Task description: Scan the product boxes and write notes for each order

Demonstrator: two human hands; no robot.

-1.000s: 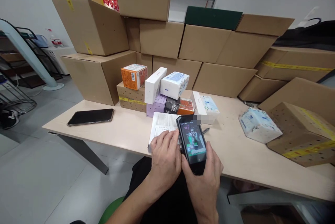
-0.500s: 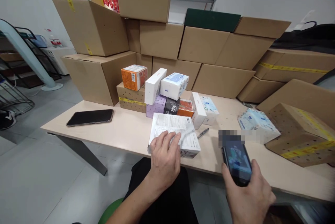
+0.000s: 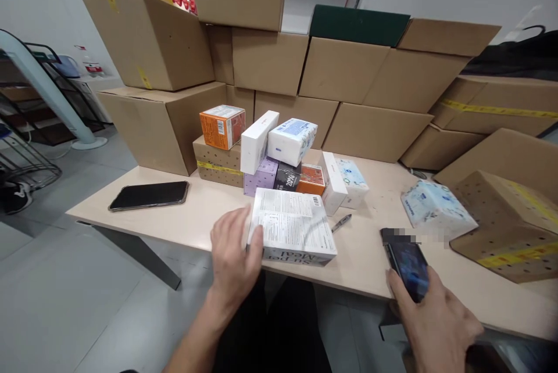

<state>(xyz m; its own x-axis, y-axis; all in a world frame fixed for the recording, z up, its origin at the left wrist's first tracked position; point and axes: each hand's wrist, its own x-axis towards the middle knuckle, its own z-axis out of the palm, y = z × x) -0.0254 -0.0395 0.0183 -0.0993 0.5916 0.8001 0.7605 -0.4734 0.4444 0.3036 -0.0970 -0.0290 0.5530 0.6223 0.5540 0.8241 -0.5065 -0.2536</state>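
A white box [image 3: 291, 222] with printed text lies flat at the table's front edge, the letters "Super Meal" upside down on its near side. My left hand [image 3: 233, 248] is at its left end, the thumb over the near left corner and the fingers along the left side; the fingertips are partly blurred. My right hand [image 3: 438, 309] is wrapped round a black handheld device [image 3: 407, 265] with a lit screen, held over the front edge to the right. The device's top is partly pixelated. Just right of the box lies a pen [image 3: 342, 222].
A black phone [image 3: 149, 195] lies on the table [image 3: 198, 225] at left. Behind the white box are an orange box [image 3: 222, 128], a tissue pack [image 3: 291, 140] and several small boxes. Another tissue pack [image 3: 436, 207] and a dotted carton [image 3: 501, 228] stand right. Large cartons [image 3: 270, 62] wall the back.
My left hand has moved from the top of the white box to its left end. My right hand and the handheld device have shifted right and slightly down. The view has moved a little.
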